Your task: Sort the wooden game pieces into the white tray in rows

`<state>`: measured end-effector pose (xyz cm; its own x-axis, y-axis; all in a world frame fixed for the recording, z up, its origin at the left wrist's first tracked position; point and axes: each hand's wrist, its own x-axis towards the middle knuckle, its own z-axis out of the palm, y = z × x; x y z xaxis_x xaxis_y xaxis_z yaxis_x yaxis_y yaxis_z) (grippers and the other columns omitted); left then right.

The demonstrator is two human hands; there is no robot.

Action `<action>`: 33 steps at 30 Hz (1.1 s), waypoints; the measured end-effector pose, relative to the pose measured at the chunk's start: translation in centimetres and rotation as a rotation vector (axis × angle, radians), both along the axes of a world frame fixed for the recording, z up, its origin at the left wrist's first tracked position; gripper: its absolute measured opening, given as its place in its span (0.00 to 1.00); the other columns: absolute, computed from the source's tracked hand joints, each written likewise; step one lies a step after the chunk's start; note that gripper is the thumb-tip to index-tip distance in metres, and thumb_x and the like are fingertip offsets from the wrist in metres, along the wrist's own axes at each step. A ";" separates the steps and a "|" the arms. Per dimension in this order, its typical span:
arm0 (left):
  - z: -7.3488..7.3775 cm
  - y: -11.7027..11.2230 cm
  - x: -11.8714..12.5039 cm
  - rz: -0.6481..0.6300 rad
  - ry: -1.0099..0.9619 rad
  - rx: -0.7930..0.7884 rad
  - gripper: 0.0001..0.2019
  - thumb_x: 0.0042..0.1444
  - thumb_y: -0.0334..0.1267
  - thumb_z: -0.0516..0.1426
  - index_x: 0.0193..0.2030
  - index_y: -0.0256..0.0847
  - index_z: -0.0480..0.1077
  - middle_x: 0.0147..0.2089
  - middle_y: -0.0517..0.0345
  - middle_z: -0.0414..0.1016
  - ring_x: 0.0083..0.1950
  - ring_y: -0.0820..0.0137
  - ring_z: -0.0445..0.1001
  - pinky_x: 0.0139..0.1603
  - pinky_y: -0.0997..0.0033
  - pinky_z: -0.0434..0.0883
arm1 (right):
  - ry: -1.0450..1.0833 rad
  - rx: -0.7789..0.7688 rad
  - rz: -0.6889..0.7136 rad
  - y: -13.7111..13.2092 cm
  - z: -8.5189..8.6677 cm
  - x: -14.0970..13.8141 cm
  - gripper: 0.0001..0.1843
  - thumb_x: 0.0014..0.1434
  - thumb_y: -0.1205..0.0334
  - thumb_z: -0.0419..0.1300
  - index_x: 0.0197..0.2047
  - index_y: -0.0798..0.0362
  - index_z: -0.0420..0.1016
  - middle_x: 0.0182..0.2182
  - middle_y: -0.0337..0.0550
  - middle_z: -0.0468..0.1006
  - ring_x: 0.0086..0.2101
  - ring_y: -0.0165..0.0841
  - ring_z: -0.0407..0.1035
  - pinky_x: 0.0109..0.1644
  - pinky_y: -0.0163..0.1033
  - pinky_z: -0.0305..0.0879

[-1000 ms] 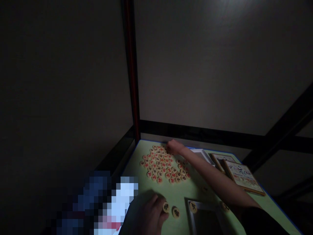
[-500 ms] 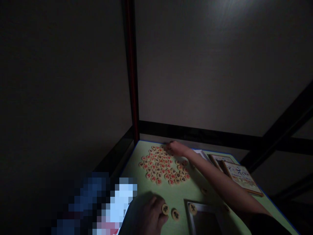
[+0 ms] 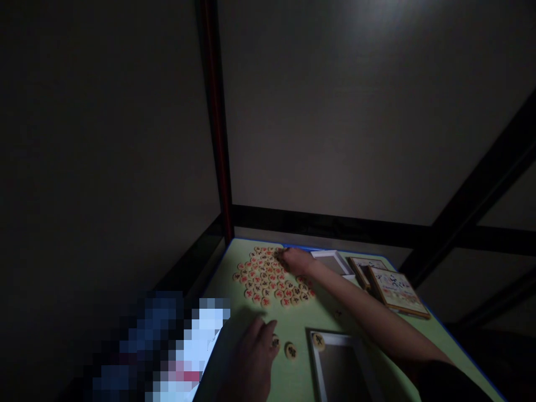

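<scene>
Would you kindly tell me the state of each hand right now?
Left hand: open, fingertips resting on a piece.
Right hand: on the far edge of the pile; grip cannot be told.

Table point(image 3: 310, 318): green top with a blue edge, in dim light.
Right hand point(image 3: 295, 259): stretched to the far edge of the cluster of round game pieces point(image 3: 268, 277), fingers on the pieces there.
Left hand point(image 3: 251, 357): near the front edge, fingertips on one piece point(image 3: 275, 341); a second piece point(image 3: 291, 350) lies just beside it.
Tray point(image 3: 341, 365): at the front, a single piece point(image 3: 319, 340) in its far corner.
Boards point(image 3: 396, 290): far right, beside a white tray point(image 3: 331, 261).
</scene>
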<state>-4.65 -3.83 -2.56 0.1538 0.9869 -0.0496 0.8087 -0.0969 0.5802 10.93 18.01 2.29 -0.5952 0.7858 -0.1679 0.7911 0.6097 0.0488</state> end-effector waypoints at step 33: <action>1.7 4.6 7.1 -0.374 0.084 0.201 0.08 0.53 0.31 0.64 0.41 0.40 0.76 0.45 0.55 0.77 0.48 0.65 0.75 0.51 0.68 0.69 | 0.546 0.075 0.073 -19.3 -3.8 12.1 0.12 0.59 0.76 0.55 0.43 0.53 0.74 0.37 0.45 0.79 0.39 0.36 0.73 0.43 0.37 0.64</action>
<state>2.50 0.79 -0.85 0.5059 0.8555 0.1102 0.7404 -0.4962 0.4534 22.98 -1.30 -1.52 -0.6332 0.7374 0.2352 0.6697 0.6743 -0.3111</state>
